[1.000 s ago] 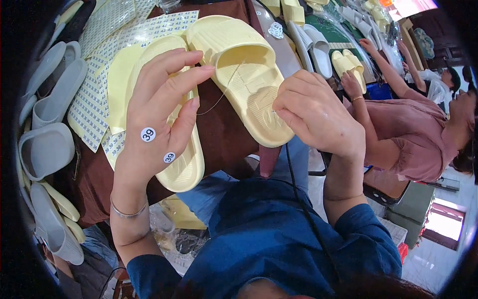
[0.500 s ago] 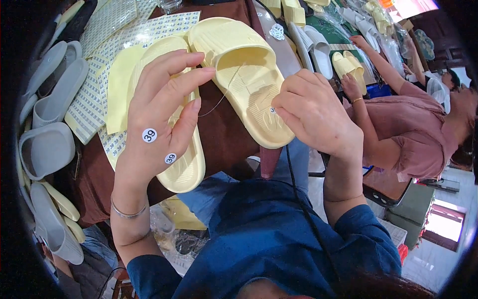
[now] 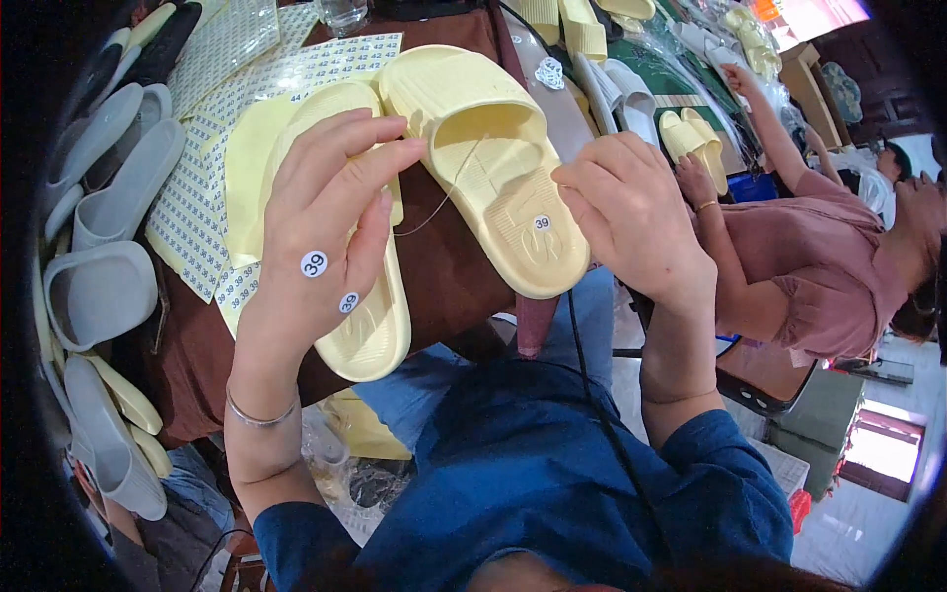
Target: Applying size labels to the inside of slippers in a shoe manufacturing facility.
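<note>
Pale yellow all over, the right-side slipper is lying sole-down on the brown tablecloth, its heel pointing toward the person and a round white sticker sitting on its insole. The right hand is hovering just beside the slipper's right edge, fingers bunched narrowly; whether they are holding anything, I cannot tell. The left hand is holding thumb and forefinger loosely apart, covering part of the left-side slipper, whose heel is reaching the cloth's near edge. Between the heels, a wedge of bare cloth is leaving some room. Farther left, label sheets and grey slippers are crowding the space; to the right, a co-worker is sitting near more yellow slippers.
</note>
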{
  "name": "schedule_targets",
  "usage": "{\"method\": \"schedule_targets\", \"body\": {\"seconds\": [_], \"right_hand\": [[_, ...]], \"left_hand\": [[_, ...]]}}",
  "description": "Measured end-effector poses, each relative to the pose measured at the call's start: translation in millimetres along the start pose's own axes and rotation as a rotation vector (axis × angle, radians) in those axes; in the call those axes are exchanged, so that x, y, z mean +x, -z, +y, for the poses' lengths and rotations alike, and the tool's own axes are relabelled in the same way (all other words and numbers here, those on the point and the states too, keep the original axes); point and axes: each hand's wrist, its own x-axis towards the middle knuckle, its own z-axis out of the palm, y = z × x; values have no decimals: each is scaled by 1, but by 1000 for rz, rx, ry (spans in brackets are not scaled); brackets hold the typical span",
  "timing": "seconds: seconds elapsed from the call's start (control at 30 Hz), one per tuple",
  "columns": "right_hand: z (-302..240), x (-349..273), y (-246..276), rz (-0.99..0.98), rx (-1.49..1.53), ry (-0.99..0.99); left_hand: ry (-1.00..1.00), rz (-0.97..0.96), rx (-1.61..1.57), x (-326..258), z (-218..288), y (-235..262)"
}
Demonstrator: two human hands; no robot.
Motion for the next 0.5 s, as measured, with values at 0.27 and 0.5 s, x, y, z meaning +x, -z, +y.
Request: {"method": "schedule_targets", "body": {"seconds": [0.27, 0.5], "right_hand": [[2, -10, 4, 32, 21, -9], [4, -18, 5, -1, 55, -19]], "left_hand": [[-91, -101, 333, 4, -8, 4], [-152, -382, 499, 27, -11, 7]]}}
